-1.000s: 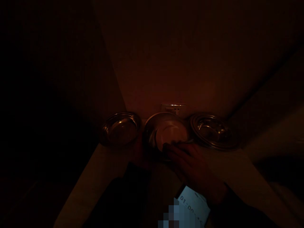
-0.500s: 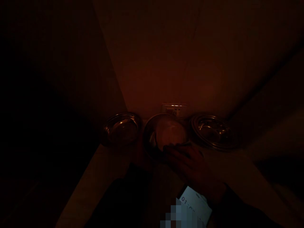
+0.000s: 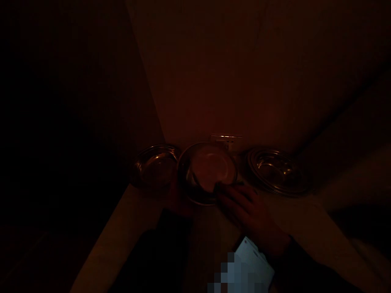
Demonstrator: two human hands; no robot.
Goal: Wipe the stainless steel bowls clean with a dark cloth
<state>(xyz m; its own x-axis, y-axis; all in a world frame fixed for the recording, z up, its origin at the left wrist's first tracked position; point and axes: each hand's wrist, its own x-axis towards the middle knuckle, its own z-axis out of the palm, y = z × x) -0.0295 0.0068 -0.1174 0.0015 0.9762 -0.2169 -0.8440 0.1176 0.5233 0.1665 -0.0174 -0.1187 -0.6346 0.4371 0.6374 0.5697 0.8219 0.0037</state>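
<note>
The scene is very dark. A round metal dish (image 3: 214, 167) with a reddish sheen stands tilted in the middle. My left hand (image 3: 180, 199), barely visible, is at its lower left edge; its fingers are hidden by the dish and the shadow, and it appears to grip the dish. My right hand (image 3: 244, 207) lies at the dish's lower right rim, fingers bent and close together, with the fingertips touching the inside. Something dark shows at those fingertips, too dim to name.
A shiny metal dish (image 3: 157, 167) sits to the left, and a stack of metal plates (image 3: 276, 171) to the right, on a wooden table (image 3: 100, 248). A wall socket (image 3: 226, 140) is behind. A lit phone (image 3: 256, 260), partly pixelated, is below my right wrist.
The middle dish has shifted slightly left and turned more toward me, showing more of its lower rim. My right hand's fingertips have moved slightly right and up.
</note>
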